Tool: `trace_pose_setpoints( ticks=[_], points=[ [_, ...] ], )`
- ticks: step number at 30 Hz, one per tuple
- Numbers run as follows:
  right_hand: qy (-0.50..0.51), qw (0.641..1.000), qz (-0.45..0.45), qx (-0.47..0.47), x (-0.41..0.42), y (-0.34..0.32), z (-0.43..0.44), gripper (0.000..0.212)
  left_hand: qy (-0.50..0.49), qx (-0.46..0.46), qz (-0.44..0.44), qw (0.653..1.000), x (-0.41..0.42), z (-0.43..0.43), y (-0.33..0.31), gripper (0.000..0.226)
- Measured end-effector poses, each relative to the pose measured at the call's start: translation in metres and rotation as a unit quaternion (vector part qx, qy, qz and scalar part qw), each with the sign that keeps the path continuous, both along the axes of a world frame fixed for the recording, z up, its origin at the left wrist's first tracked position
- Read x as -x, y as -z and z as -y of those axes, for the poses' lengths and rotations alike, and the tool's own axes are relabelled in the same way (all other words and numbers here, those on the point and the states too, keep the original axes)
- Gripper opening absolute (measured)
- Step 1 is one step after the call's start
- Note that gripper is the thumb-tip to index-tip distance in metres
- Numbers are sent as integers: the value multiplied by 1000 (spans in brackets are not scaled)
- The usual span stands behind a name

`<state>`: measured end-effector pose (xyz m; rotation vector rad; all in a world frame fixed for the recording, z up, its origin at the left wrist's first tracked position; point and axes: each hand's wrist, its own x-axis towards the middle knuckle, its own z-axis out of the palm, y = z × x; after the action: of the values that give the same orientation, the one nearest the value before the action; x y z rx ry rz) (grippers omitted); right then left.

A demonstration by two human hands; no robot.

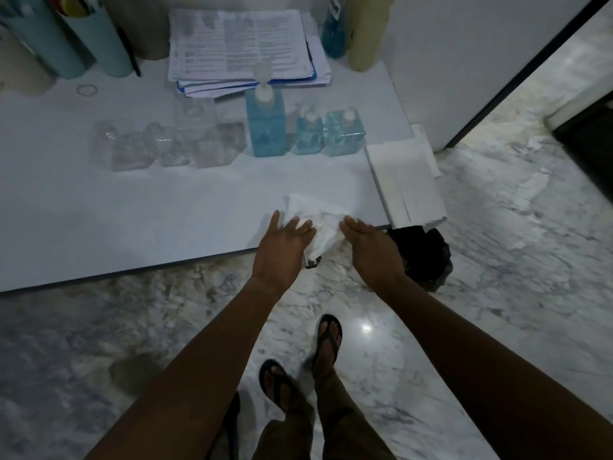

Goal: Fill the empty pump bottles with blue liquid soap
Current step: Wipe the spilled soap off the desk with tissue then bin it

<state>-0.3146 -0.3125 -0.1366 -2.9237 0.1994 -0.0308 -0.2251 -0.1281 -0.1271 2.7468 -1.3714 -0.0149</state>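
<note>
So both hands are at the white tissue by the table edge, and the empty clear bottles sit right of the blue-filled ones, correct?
No: the head view shows the empty clear bottles left of the blue-filled bottles, not right. The left hand and right hand are at the white tissue by the table edge.

We find bare tabletop [132, 207] open in front of the tall blue bottle [266, 127], while clear empty bottles [172, 144] crowd its left, two small blue bottles [326, 132] stand just right of it, and a paper stack [242, 48] lies behind it.
</note>
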Motion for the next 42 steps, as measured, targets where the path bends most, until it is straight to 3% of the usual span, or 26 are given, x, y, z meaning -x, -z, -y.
trace_pose_setpoints(
  ticks=[3,7,9,11,14,15,16,18,21,24,26,30,36,38,42],
  points=[
    [48,999,1,-14,-1,-12,2,32,-37,106,21,993,1,-4,-4,41],
    [115,965,-36,-234,12,-30,-4,16,-129,213,-158,956,19,-10,-12,23],
    [168,934,-48,-313,24,-39,-11,14,-173,258,-246,918,27,-10,-15,21],
    [261,865,-41,-427,32,-51,-17,19,-223,293,-352,861,37,-6,-22,21],
    [384,671,-31,-634,36,-69,-24,16,-239,303,-480,788,52,11,-31,16],
    [392,629,-24,-671,38,-72,-22,11,-237,303,-520,762,56,17,-36,13],
    [386,612,-11,-690,41,-76,-20,9,-231,306,-557,736,59,23,-42,13],
    [366,630,22,-684,49,-83,-9,7,-202,308,-596,713,61,37,-57,17],
    [366,677,70,-635,61,-92,15,10,-141,283,-632,708,68,58,-84,28],
    [402,680,102,-604,71,-99,47,12,-128,259,-663,691,71,88,-92,40],
    [416,691,122,-578,78,-99,72,14,-127,246,-638,719,73,113,-91,39],
    [433,764,133,-460,95,-93,130,18,-137,212,-458,852,77,165,-81,35],
    [390,868,80,-296,110,-63,222,16,-95,114,-269,952,71,250,-56,52],
    [382,881,58,-273,107,-42,247,18,-109,76,-193,972,63,274,-39,58],
    [376,893,25,-244,97,2,284,18,-156,75,-127,977,57,297,-10,58]
  ],
)
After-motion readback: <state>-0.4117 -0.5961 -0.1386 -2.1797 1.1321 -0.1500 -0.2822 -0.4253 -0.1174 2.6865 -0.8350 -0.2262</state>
